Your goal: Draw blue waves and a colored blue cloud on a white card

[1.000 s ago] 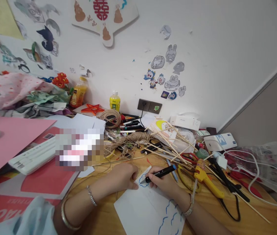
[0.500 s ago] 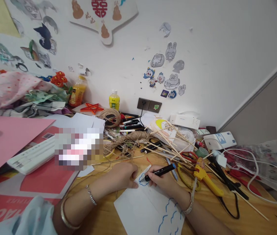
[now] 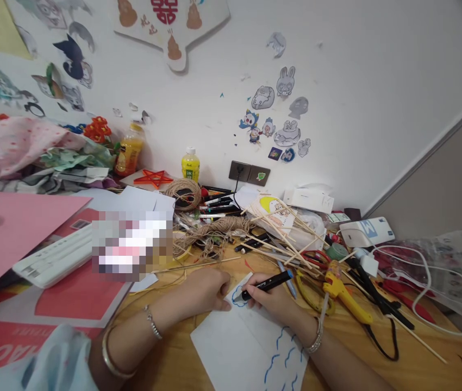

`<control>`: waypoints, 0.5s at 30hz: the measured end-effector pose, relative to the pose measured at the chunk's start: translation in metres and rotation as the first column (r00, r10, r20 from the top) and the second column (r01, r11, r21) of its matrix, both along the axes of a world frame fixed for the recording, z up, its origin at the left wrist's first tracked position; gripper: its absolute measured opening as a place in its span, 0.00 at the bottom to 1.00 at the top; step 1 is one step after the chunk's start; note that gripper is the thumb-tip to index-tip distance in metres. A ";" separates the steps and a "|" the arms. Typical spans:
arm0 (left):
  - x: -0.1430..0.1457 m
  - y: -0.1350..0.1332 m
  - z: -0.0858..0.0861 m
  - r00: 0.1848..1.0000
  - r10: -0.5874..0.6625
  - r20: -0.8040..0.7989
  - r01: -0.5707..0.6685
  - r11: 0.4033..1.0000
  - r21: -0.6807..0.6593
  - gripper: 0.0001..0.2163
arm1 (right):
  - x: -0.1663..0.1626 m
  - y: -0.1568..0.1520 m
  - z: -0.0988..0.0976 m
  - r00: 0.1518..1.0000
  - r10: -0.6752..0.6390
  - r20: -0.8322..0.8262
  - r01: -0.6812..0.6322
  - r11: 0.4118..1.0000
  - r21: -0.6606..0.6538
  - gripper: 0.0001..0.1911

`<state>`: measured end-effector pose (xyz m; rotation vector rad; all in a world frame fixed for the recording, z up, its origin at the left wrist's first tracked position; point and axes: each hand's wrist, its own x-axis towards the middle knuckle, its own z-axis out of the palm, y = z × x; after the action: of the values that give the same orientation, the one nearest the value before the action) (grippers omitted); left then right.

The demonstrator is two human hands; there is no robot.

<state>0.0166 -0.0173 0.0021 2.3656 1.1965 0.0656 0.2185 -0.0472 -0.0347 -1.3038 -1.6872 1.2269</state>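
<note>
A black marker [image 3: 270,284] with a blue end is gripped in my right hand [image 3: 269,297], its tip on a small blue cloud outline. That outline is at the top of a white sheet of paper [image 3: 226,342], which lies turned at an angle on the wooden table. More wavy blue lines run down the sheet's right side, partly beside my right wrist. My left hand [image 3: 210,290] is closed, thumb and curled fingers pressing the sheet's upper left edge. A blue pen [image 3: 289,279] lies just beyond my right hand.
A yellow hot glue gun [image 3: 345,296] with its cord lies to the right, near scissors and thin wooden sticks [image 3: 292,250]. Twine [image 3: 223,228] and pens are heaped behind. A white case [image 3: 63,258] rests on red and pink paper at left. Two bottles [image 3: 191,164] stand by the wall.
Hardly anything differs. The marker tip stays at the small cloud outline and both hands keep their places; the view shifts very slightly.
</note>
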 end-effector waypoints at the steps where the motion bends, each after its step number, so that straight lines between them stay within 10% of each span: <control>1: 0.000 0.000 -0.001 1.000 -0.002 0.000 0.002 1.000 0.001 0.08 | 0.000 0.000 0.000 1.000 -0.002 -0.001 0.002 1.000 -0.001 0.10; 15: 0.001 -0.001 0.004 1.000 -0.005 -0.029 0.005 1.000 -0.010 0.08 | 0.002 0.002 -0.005 0.999 -0.005 -0.037 0.005 1.000 -0.003 0.10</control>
<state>0.0178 -0.0178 0.0059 2.3691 1.2019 0.0234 0.2202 -0.0455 -0.0399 -1.2786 -1.6555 1.2442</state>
